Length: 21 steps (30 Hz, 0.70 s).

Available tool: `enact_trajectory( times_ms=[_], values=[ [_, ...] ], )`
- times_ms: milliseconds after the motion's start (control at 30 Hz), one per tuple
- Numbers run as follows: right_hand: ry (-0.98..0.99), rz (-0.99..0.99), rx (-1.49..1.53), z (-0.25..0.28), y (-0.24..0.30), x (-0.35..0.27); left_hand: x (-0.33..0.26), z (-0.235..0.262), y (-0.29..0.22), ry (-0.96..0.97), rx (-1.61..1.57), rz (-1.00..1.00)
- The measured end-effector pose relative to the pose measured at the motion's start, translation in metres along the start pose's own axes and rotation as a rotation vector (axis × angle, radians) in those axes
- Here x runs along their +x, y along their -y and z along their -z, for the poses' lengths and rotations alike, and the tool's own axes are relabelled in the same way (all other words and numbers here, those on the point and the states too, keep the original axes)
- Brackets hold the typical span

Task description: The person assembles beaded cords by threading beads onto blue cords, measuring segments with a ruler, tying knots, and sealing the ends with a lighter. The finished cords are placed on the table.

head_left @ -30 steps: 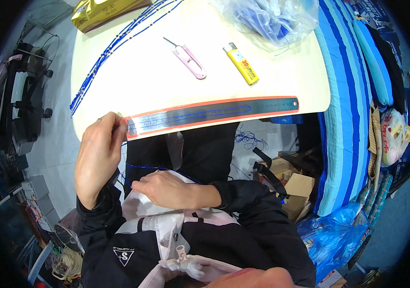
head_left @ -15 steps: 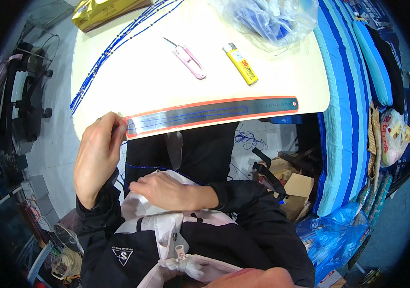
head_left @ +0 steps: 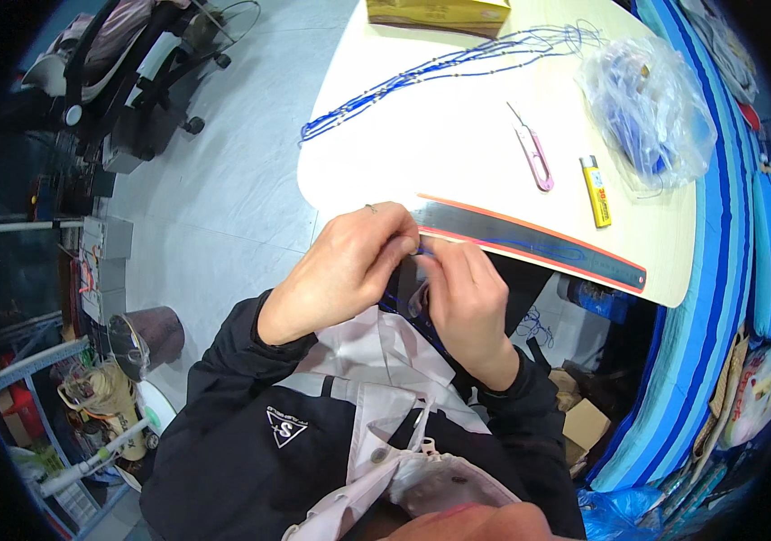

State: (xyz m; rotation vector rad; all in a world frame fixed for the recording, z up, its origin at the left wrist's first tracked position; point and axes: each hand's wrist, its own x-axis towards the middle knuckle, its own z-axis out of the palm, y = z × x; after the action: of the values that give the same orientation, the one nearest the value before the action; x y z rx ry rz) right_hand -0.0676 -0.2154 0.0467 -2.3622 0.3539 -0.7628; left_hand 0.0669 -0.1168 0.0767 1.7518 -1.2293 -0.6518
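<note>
My left hand (head_left: 349, 257) and my right hand (head_left: 468, 302) are close together at the near edge of the table. Their fingertips pinch a thin blue cord (head_left: 425, 252), which is mostly hidden by the fingers. Just beyond them lies a dark metal ruler (head_left: 485, 223) with an orange-red border, tilted down to the right along the table edge. A loop of blue cord lies along the ruler's face. More dark blue cord hangs below the hands over my lap.
On the white table (head_left: 403, 162) lie a bundle of beaded blue cords (head_left: 422, 77), pink thread snips (head_left: 534, 158) and a yellow lighter (head_left: 596, 194). A clear plastic bag (head_left: 651, 117) with blue contents sits right, a gold box (head_left: 440, 13) at the back. Blue striped fabric (head_left: 719, 234) borders the table.
My right hand has come up from my lap to meet my left at the ruler's left end, and now pinches the cord too. The view has swung left.
</note>
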Motion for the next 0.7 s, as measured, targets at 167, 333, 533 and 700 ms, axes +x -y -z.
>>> enact_trajectory(
  times_ms=[167,333,533,700],
  values=[
    [0.002,-0.087,0.188,0.005,0.009,-0.008,-0.016,0.007,0.004,0.104,-0.21,0.101],
    [0.004,-0.139,0.243,-0.002,0.023,-0.014,-0.036,0.003,0.004,0.007,-0.276,0.06],
    [0.04,-0.141,0.208,-0.004,0.045,-0.022,-0.059,0.006,0.008,-0.082,-0.131,-0.145],
    [0.077,-0.138,0.141,-0.006,0.062,-0.032,-0.081,0.001,0.013,-0.217,-0.077,-0.269]
  ],
)
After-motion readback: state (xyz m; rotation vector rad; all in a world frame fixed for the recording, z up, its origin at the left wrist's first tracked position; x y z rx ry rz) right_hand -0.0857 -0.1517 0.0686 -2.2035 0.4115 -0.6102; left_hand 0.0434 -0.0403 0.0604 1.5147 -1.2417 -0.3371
